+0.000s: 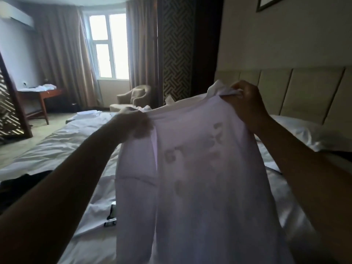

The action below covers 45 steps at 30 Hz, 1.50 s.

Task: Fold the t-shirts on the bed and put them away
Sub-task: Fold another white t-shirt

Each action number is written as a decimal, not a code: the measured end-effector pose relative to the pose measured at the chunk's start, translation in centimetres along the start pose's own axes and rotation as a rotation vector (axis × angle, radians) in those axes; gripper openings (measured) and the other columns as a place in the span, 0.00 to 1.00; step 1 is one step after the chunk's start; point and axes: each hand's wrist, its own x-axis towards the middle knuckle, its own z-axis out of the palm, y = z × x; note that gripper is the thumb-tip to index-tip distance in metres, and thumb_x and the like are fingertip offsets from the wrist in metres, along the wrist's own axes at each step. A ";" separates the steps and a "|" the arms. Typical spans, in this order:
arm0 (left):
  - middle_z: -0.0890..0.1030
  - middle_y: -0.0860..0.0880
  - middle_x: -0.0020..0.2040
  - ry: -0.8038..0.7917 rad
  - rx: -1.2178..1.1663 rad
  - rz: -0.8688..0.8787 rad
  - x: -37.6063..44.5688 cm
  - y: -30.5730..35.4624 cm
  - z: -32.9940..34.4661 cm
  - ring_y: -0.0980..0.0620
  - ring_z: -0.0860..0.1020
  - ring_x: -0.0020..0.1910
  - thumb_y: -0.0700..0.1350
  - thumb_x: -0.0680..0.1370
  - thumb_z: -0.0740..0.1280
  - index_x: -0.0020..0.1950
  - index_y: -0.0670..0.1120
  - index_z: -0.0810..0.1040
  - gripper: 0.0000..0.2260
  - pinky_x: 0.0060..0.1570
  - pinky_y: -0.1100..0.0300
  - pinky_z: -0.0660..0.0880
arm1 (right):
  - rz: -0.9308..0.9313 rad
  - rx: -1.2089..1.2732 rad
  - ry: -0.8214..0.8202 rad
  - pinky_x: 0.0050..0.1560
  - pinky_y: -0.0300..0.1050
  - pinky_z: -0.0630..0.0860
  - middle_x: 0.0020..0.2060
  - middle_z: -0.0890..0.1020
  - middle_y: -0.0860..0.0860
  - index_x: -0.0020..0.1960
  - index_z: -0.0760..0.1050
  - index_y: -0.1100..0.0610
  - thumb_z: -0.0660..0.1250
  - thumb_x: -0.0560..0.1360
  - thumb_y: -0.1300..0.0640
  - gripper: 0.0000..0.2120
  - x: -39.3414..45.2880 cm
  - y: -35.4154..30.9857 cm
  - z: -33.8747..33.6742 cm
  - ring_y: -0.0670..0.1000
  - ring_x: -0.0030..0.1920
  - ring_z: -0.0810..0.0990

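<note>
A white t-shirt (202,178) with faint grey lettering showing through hangs in the air above the bed (62,149). My left hand (136,125) grips its upper left edge. My right hand (247,103) pinches the upper right corner, held a little higher. The shirt's lower part drops out of the bottom of the view. More white clothes (89,113) lie at the far end of the bed.
A white pillow (308,130) lies at the padded headboard on the right. A small dark object (111,216) rests on the sheet below the shirt. A wooden desk (41,96) with white items stands far left. An armchair (133,99) sits under the window.
</note>
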 end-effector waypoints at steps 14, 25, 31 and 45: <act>0.79 0.35 0.54 0.179 0.702 0.091 23.6 -18.0 11.5 0.34 0.76 0.57 0.57 0.82 0.60 0.46 0.43 0.78 0.19 0.50 0.47 0.71 | 0.388 -0.524 -0.226 0.45 0.48 0.67 0.50 0.81 0.59 0.51 0.71 0.56 0.65 0.76 0.38 0.20 3.8 28.7 15.5 0.63 0.53 0.78; 0.83 0.44 0.45 -0.235 0.531 -0.267 31.4 -32.3 16.2 0.47 0.79 0.40 0.71 0.63 0.71 0.46 0.50 0.79 0.26 0.37 0.57 0.71 | 0.699 -0.374 -0.499 0.56 0.48 0.72 0.57 0.80 0.57 0.62 0.74 0.59 0.68 0.76 0.41 0.25 1.0 43.6 23.7 0.59 0.59 0.78; 0.83 0.47 0.37 -0.301 0.562 -0.397 27.3 -37.5 11.2 0.49 0.78 0.34 0.61 0.70 0.75 0.44 0.45 0.82 0.19 0.36 0.58 0.72 | 0.794 -0.303 -0.405 0.45 0.49 0.71 0.50 0.82 0.59 0.50 0.80 0.59 0.61 0.81 0.54 0.12 -1.3 47.3 18.1 0.60 0.51 0.78; 0.79 0.41 0.34 -0.146 0.553 -0.387 23.1 -29.6 10.4 0.47 0.73 0.31 0.42 0.77 0.68 0.37 0.42 0.76 0.10 0.31 0.59 0.66 | 0.600 -0.512 -0.265 0.43 0.47 0.66 0.42 0.79 0.59 0.43 0.71 0.60 0.69 0.74 0.56 0.09 -3.8 41.1 15.6 0.63 0.49 0.78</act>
